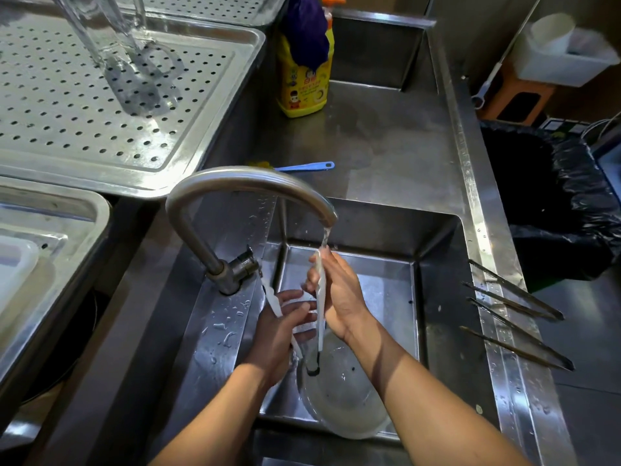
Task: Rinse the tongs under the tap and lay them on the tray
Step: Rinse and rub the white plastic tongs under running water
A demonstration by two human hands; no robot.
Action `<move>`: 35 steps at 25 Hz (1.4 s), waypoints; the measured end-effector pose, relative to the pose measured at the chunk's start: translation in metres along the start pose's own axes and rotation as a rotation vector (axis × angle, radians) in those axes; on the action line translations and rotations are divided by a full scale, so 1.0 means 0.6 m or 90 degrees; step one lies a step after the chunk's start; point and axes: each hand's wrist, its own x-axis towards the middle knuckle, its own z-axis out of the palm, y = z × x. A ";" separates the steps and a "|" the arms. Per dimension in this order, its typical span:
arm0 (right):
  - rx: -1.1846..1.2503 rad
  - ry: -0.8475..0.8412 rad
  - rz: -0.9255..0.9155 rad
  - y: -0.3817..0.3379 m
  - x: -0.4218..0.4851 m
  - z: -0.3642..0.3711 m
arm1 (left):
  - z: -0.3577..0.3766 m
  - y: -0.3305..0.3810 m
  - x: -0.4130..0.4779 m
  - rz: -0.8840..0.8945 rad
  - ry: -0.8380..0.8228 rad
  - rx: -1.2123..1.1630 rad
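A perforated stainless-steel draining tray sits on the counter at upper left. Right of it, a curved steel tap runs water into a deep steel sink. Under the stream, the left hand and right hand, close together, each grip one arm of white plastic tongs, which spread in a V over the basin, black hinge lowest. Long thin dark metal tongs lie on the sink's right rim.

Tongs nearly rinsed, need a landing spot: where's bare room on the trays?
Perforated tray: bare between the clear jug and its near rim. Lower-left tray is crowded by a white container; sink's right ledge holds metal tongs.
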 end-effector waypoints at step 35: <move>-0.397 0.052 -0.165 -0.009 0.004 -0.006 | 0.018 0.048 -0.069 0.111 0.046 0.269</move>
